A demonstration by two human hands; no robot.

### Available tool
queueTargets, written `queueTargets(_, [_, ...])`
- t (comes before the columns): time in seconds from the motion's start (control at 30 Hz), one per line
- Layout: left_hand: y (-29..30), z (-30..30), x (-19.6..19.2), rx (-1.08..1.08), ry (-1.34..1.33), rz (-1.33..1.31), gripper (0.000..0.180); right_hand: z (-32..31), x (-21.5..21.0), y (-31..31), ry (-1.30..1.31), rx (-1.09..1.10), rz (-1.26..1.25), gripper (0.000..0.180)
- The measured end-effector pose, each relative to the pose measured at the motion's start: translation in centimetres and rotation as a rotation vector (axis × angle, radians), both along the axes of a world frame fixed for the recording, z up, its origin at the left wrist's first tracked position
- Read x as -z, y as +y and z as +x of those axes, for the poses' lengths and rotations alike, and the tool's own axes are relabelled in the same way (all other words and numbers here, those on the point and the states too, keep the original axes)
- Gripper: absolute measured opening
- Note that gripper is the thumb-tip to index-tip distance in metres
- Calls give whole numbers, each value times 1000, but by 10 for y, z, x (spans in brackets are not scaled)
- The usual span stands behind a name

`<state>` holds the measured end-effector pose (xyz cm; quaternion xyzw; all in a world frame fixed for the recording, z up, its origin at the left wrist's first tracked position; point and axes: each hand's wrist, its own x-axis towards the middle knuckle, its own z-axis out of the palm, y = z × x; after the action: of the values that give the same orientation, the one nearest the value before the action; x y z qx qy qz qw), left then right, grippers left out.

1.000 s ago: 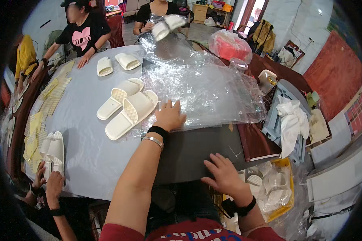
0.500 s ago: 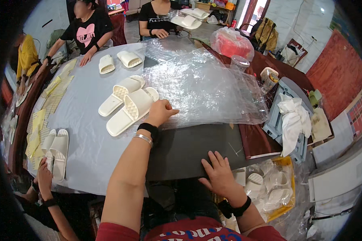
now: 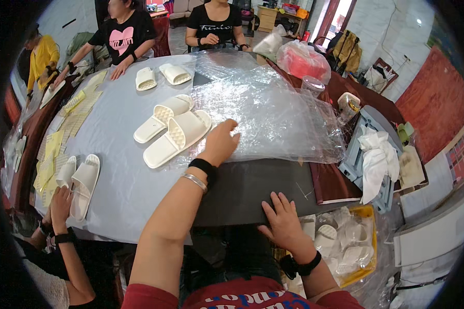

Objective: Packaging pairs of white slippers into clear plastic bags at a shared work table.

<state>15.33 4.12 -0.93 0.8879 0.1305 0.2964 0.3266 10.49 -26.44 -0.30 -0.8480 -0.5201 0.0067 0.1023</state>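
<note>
My left hand [image 3: 221, 142] hovers at the near left edge of a stack of clear plastic bags [image 3: 263, 113]. Its thumb and fingers are apart, with nothing visible between them; whether it touches the film I cannot tell. Just left of it lies a pair of cream slippers, the nearer slipper [image 3: 176, 140] partly on the film and the other slipper [image 3: 162, 119] behind it. My right hand [image 3: 282, 222] rests with fingers spread on the near edge of the dark table mat [image 3: 252, 190].
A yellow crate [image 3: 370, 268] of bagged slippers stands below the table at right. A blue-grey machine [image 3: 353, 165] with white cloth sits beyond it. At left, a co-worker's hand [image 3: 61, 203] touches another slipper [image 3: 85, 188]. Two slippers lie farther back, near seated people.
My left hand has moved slightly right and up over the film, its fingers opening apart. The far person no longer holds up slippers. My right hand stays in place.
</note>
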Motion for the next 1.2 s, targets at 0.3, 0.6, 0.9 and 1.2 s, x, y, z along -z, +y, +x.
queueTargets(0.3, [-33, 43, 19, -110, 215, -474, 59, -3, 9, 4, -39, 2, 16, 72])
queueTargets(0.6, [-56, 10, -44, 173, -134, -578, 13, -1, 8, -2, -47, 10, 56, 68])
queueTargets(0.9, [-43, -44, -138, 564, -496, -698, 8, 18, -4, -23, -65, 169, 320, 68])
queueTargets(1.2, [-15, -110, -186, 490, -648, -941, 8, 57, -36, -66, -354, 599, 789, 88])
